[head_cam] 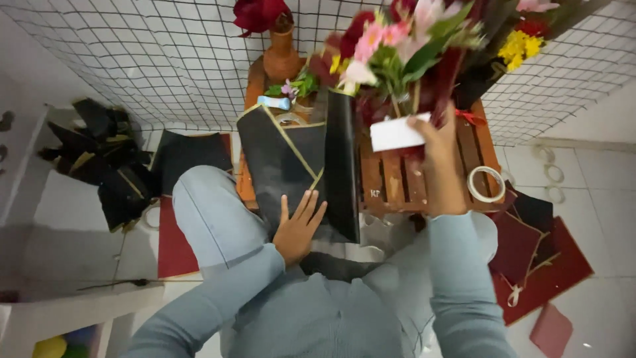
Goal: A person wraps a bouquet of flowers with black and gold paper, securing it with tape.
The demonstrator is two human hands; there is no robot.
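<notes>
Grey sleeves led forward to both hands. Left hand (299, 225) lay flat, fingers spread, on black wrapping paper (291, 166) with a gold edge, draped from the lap onto the wooden crate (397, 176). Right hand (434, 149) was clamped on the bouquet (404, 46) stems, upright, just right of the paper and above the crate. Tape roll (485, 183) sat on the crate's right end.

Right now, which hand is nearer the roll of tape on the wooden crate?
Right. The right hand holds the bouquet just left of the tape roll; the left hand lies flat on the black wrapping paper, farther left.
</notes>
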